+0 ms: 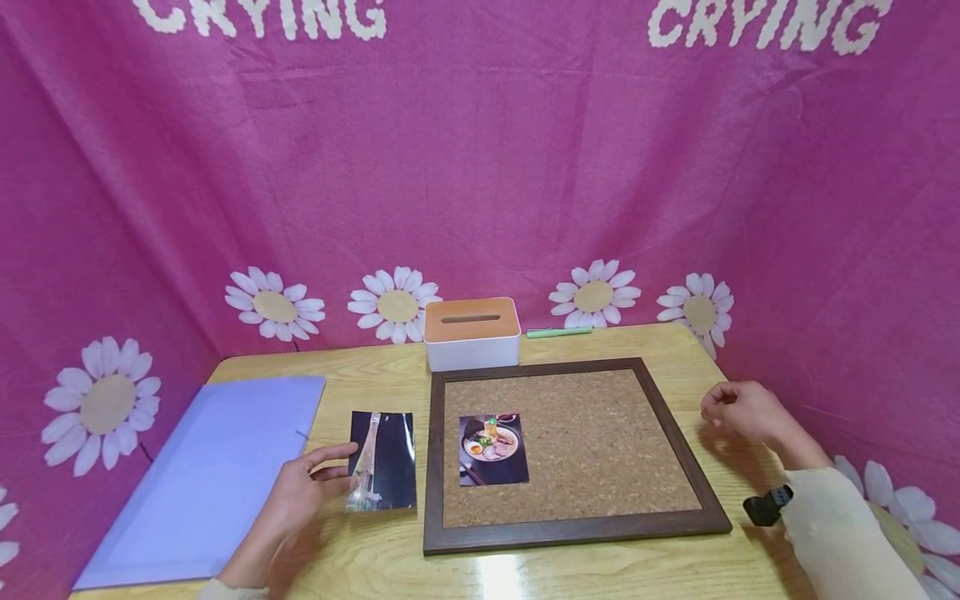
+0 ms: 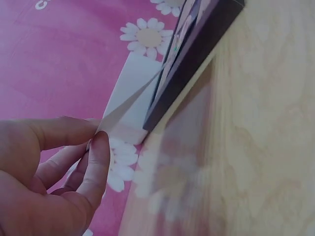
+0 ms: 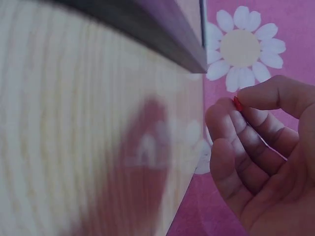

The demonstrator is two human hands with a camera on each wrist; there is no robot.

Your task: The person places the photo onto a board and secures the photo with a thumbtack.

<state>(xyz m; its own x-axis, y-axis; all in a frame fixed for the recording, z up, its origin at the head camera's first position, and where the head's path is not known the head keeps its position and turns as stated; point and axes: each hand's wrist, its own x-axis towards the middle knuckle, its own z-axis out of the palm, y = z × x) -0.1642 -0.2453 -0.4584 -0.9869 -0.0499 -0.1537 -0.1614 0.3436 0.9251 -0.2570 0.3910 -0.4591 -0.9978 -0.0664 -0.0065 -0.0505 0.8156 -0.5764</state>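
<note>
Fingers pinching photo left, red object right

I'm watching the left hand pinching a glossy tower photo beside the corkboard, the right hand a tiny red piece.

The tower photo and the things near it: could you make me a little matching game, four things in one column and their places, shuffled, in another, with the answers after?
Things
1. Tower photo
2. Noodle-bowl photo
3. Small red thing
4. Lilac folder

Places
A. Lying on the cork of the framed corkboard
B. Pinched in the right hand
C. Flat on the table, toward the person's left
D. Held at its edge by the left hand

Right pairs: 1-D, 2-A, 3-B, 4-C
</note>
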